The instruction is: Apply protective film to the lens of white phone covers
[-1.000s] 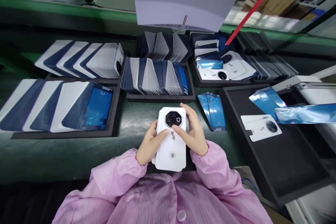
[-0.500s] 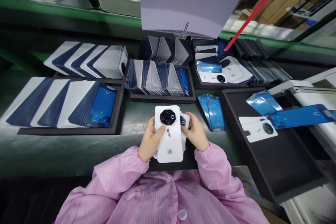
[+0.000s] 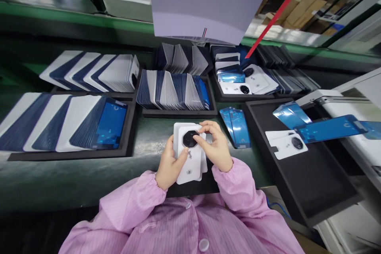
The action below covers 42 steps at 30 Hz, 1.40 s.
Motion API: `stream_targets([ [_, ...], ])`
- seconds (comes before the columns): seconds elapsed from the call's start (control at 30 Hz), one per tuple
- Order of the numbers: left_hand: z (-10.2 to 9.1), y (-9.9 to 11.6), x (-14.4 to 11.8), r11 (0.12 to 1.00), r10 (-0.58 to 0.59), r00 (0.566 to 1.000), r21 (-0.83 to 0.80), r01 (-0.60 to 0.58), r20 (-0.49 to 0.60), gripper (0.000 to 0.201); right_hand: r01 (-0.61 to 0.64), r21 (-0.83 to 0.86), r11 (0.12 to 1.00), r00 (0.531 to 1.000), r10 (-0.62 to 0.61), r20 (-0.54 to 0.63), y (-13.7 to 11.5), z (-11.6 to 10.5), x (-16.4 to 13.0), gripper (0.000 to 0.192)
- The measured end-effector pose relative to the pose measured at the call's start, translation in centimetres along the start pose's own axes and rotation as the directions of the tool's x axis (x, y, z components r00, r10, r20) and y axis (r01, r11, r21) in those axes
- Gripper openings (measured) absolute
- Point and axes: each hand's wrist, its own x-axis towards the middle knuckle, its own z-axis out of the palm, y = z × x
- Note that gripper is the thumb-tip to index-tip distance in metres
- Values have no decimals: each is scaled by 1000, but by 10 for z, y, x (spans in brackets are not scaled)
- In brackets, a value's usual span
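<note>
Stack of white panels [image 3: 193, 162] held before person's torso [image 3: 175, 230], near front edge of bench [image 3: 147, 139]; panel edges out of line. Left hand [image 3: 171, 164] clasps stack's left side, thumb pressed on upper face. Right hand [image 3: 217, 147] at stack's upper right, fingers bent, thumb at black camera window [image 3: 188, 139]; whether pinching, cannot tell. Two blue panels [image 3: 240, 129] overlap on bench, right of stack. Dark tray [image 3: 321, 184] farther right holds further panels [image 3: 321, 129].
</note>
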Motion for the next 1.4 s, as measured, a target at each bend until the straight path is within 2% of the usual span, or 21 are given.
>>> stream_targets([
  [0.1, 0, -1, 0, 999, 3, 1000, 33, -3, 2, 49, 34, -17, 999, 999, -35, -19, 4, 1, -2, 10],
  [0.17, 0, 1, 2, 997, -59, 998, -40, 59, 19, 50, 162, -102, 982, 983, -169, -71, 5, 2, -6, 10],
  [0.23, 1, 4, 5, 987, -116, 993, -112, 118, 27, 48, 358, -125, 925, 929, -366, -51, 6, 4, -10, 9],
  [0.3, 0, 6, 9, 983, -130, 992, -132, 129, 7, 43, 545, -34, 837, 838, -544, 43, 8, 7, -15, 14],
  [0.33, -1, 7, 11, 984, -123, 992, -128, 121, -12, 41, 602, 18, 798, 795, -602, 73, 9, 8, -17, 18],
  [0.37, -1, 8, 12, 986, -117, 993, -123, 113, -27, 40, 629, 45, 776, 772, -631, 78, 10, 8, -18, 20],
  [0.4, -2, 8, 13, 986, -115, 993, -123, 110, -35, 40, 627, 42, 778, 776, -628, 61, 11, 8, -19, 23],
  [0.43, -2, 9, 13, 986, -115, 993, -124, 110, -40, 41, 597, 14, 802, 801, -597, 29, 11, 8, -19, 26],
  [0.53, -1, 8, 10, 986, -119, 992, -118, 114, -33, 47, 400, -104, 911, 912, -407, -57, 10, 5, -15, 36],
  [0.6, 0, 7, 6, 991, -100, 995, -91, 98, -18, 50, 293, -142, 945, 950, -305, -71, 8, 3, -12, 37],
  [0.7, 0, 3, 1, 999, -45, 999, 15, 46, -10, 52, 266, -133, 955, 954, -281, -106, 7, 4, -11, 26],
  [0.77, -1, 1, -1, 992, 12, 1000, 128, -10, -17, 52, 225, -61, 972, 965, -231, -128, 8, 5, -12, 19],
  [0.87, -3, -2, -2, 968, 78, 997, 241, -74, -7, 53, 45, 153, 987, 996, -32, -83, 12, 6, -13, 13],
  [0.93, -3, -3, -3, 963, 84, 997, 256, -81, 0, 54, -57, 256, 965, 998, 65, -22, 13, 5, -13, 8],
  [1.0, -3, -3, -3, 969, 71, 997, 237, -68, -4, 55, -72, 261, 963, 997, 72, 6, 14, 4, -13, 6],
  [1.07, -1, -2, -2, 983, 42, 999, 179, -39, -9, 54, 26, 163, 986, 999, -22, -26, 12, 4, -14, 5],
  [1.13, 0, 2, 1, 996, -18, 1000, 89, 19, -10, 51, 227, 33, 973, 973, -225, -50, 11, 5, -15, 7],
  [1.17, 0, 4, 3, 998, -52, 999, 45, 52, -11, 49, 346, -6, 938, 938, -346, -29, 10, 5, -16, 11],
  [1.23, 0, 8, 7, 994, -105, 994, -23, 105, -12, 44, 543, -6, 840, 839, -541, 54, 9, 7, -17, 17],
  [1.3, -1, 10, 11, 990, -131, 991, -53, 130, -19, 40, 642, 42, 765, 757, -642, 123, 9, 9, -18, 19],
  [1.4, -3, 10, 13, 990, -131, 991, -66, 129, -28, 40, 678, 96, 728, 718, -685, 125, 9, 10, -19, 20],
])
